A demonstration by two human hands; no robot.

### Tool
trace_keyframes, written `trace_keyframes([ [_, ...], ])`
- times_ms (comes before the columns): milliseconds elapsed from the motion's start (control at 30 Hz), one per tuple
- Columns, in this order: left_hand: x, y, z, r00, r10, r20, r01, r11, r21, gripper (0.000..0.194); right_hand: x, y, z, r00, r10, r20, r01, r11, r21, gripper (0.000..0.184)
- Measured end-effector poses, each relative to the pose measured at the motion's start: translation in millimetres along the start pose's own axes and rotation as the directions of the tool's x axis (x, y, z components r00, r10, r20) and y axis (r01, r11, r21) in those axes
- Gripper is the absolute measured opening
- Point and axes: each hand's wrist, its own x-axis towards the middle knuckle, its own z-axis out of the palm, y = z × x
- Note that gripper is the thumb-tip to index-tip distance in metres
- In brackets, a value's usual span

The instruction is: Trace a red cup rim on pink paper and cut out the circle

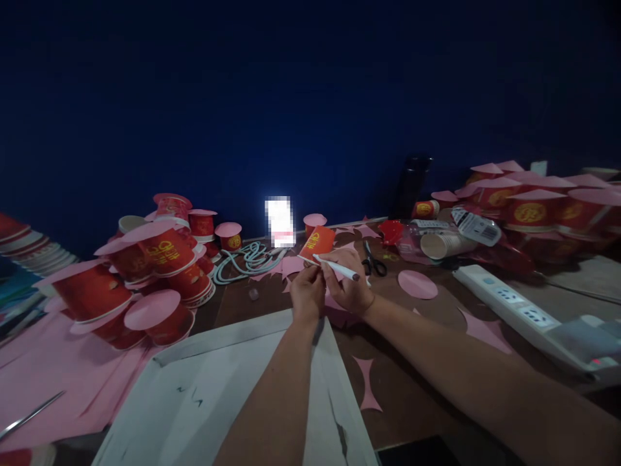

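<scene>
A red paper cup (319,242) with yellow lettering tilts in front of me, between my two hands. My left hand (308,292) is closed at the cup's lower rim; its fingertips are partly hidden. In my right hand (350,285) lies a white marker pen (342,268), its dark end towards my wrist and its other end beside the cup. Just beyond the cup stands another red cup with a pink paper disc (315,220) on top. Pink paper scraps lie around and under my hands.
Red cups topped with pink discs are piled left (167,249) and right (533,210). A white shallow box lid (233,382) lies below my forearms. Black scissors (374,262), a pink disc (417,285), a power strip (514,310), a pale coiled cable (242,262) and a bright phone screen (280,220) surround my hands.
</scene>
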Motion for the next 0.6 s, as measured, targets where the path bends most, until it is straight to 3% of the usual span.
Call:
trace_keyframes([
  [267, 1.8, -1.8, -0.5, 0.999, -0.048, -0.024, 0.046, 0.997, -0.069, 0.025, 2.2, -1.9, -1.6, 0.999, -0.001, -0.040, -0.001, 0.999, -0.034, 0.016],
  [500, -2.9, 4.6, -2.8, 0.988, 0.149, 0.047, -0.154, 0.974, 0.164, 0.021, 1.6, -0.9, -0.5, 1.000, 0.009, -0.018, -0.009, 0.999, -0.035, 0.019],
  [600, -3.1, 3.9, -3.3, 0.988, 0.156, 0.022, -0.157, 0.962, 0.225, 0.024, 2.3, -2.1, -1.0, 1.000, -0.008, -0.029, 0.007, 0.999, -0.036, 0.018],
])
